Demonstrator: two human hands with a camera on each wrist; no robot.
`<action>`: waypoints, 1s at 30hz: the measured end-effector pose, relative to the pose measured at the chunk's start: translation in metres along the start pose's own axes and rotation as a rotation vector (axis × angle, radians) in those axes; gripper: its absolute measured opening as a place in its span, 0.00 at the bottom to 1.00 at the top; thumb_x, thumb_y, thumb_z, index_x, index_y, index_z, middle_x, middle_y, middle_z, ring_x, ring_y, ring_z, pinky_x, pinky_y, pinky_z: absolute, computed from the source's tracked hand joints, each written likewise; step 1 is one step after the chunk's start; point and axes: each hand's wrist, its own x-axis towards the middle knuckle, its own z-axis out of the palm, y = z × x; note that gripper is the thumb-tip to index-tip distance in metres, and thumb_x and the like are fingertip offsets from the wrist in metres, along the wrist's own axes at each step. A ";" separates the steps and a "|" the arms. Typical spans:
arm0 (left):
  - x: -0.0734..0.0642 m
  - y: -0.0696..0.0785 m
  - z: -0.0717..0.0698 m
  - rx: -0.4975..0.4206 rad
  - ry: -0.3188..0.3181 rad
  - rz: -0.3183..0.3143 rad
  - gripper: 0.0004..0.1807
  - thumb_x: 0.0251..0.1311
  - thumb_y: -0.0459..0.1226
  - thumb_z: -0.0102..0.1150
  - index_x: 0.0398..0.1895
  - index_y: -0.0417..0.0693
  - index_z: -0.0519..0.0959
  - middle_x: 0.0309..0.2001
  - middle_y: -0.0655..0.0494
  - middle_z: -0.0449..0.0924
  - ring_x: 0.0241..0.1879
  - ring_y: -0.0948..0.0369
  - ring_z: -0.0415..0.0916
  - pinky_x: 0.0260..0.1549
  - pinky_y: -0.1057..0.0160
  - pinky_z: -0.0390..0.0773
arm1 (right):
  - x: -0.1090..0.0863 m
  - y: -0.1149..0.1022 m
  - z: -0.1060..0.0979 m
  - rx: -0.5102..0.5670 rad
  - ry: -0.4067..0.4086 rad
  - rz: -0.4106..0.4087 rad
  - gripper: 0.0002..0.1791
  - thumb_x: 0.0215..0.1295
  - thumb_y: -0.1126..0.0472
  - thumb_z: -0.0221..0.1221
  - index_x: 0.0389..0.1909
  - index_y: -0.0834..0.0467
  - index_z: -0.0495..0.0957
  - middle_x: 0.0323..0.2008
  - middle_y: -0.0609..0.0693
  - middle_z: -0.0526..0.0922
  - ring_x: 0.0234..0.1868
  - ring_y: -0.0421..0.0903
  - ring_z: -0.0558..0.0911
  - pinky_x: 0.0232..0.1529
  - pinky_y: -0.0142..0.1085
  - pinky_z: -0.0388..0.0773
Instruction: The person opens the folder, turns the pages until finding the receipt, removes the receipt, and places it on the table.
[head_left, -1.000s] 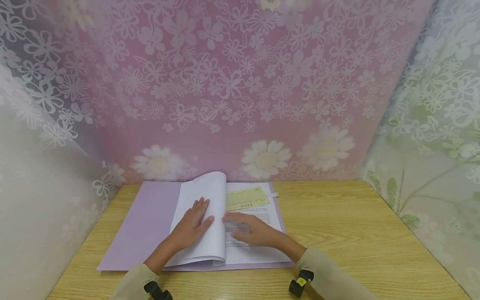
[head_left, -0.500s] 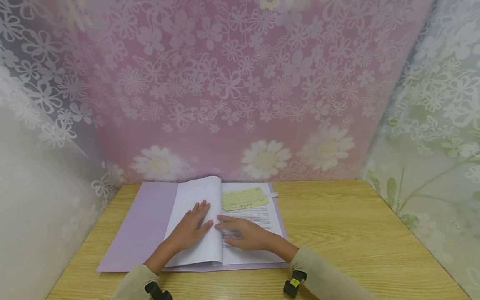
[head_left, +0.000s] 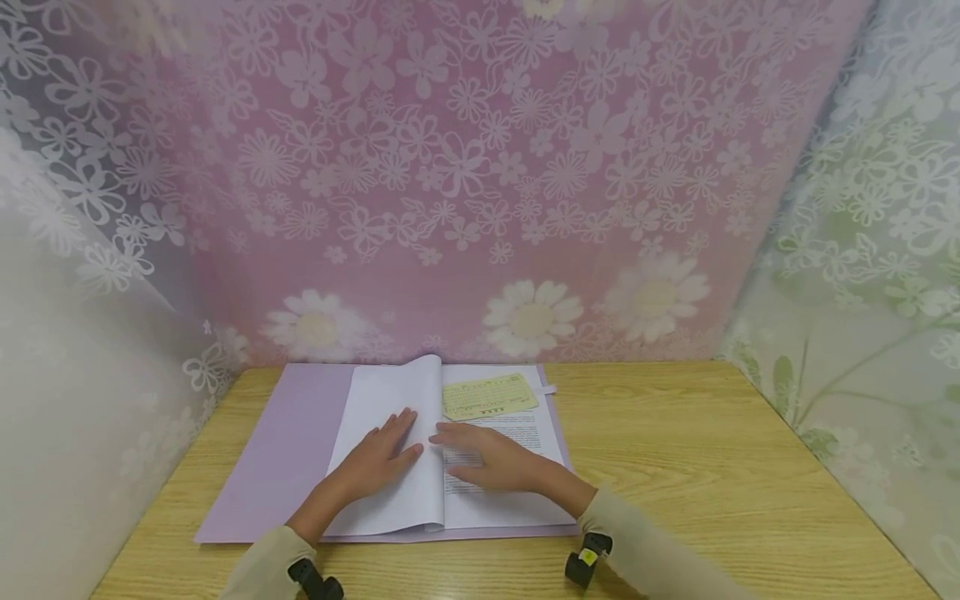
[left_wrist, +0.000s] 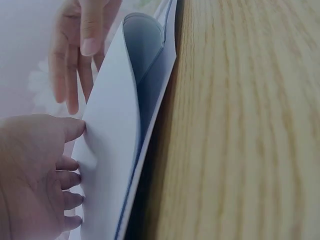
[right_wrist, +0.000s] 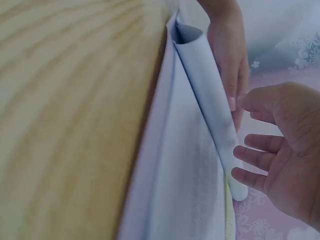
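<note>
A lavender folder (head_left: 262,475) lies spread on the table, holding a stack of white sheets. Several of these pages (head_left: 423,504) are turned over to the left, and their bend stands up as a rounded loop, seen end-on in the left wrist view. My left hand (head_left: 378,458) rests on the turned pages with its fingers straight. Just right of the bend, my right hand (head_left: 491,458) has its fingers extended, fingertips right at the curved paper (right_wrist: 205,75). Under that hand is a printed page (head_left: 517,510); a yellow slip (head_left: 491,395) with writing lies on its upper part.
The folder sits on a wood-grain table (head_left: 690,467), its far edge near a pink flowered backdrop (head_left: 450,275). A small white tab (head_left: 550,390) sticks out at the folder's right side. Each sleeve carries a black wrist camera (head_left: 581,567).
The bend of the turned pages has shifted left and flattened somewhat, uncovering more of the yellow slip. My right hand has moved slightly left with it; the left hand has slid a little toward me.
</note>
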 end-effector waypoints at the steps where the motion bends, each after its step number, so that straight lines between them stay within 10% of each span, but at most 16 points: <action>1: 0.000 -0.001 0.000 -0.003 -0.004 -0.004 0.36 0.76 0.49 0.50 0.79 0.38 0.58 0.79 0.39 0.55 0.79 0.39 0.50 0.76 0.35 0.50 | 0.001 0.001 -0.004 -0.001 0.009 0.012 0.27 0.75 0.57 0.59 0.73 0.50 0.70 0.76 0.52 0.67 0.78 0.49 0.65 0.76 0.48 0.64; 17: -0.002 -0.006 0.001 -0.018 -0.058 -0.028 0.36 0.77 0.50 0.49 0.79 0.39 0.58 0.79 0.39 0.55 0.80 0.40 0.49 0.77 0.37 0.49 | 0.002 0.059 -0.078 -0.034 0.246 0.189 0.31 0.67 0.66 0.65 0.70 0.67 0.70 0.60 0.69 0.80 0.58 0.65 0.82 0.57 0.56 0.81; 30: -0.002 -0.007 0.004 -0.013 -0.047 -0.025 0.36 0.77 0.49 0.50 0.79 0.38 0.58 0.79 0.39 0.55 0.80 0.39 0.49 0.77 0.37 0.48 | 0.001 0.101 -0.077 0.068 0.320 0.312 0.33 0.60 0.66 0.69 0.65 0.75 0.71 0.54 0.76 0.79 0.52 0.70 0.82 0.54 0.56 0.81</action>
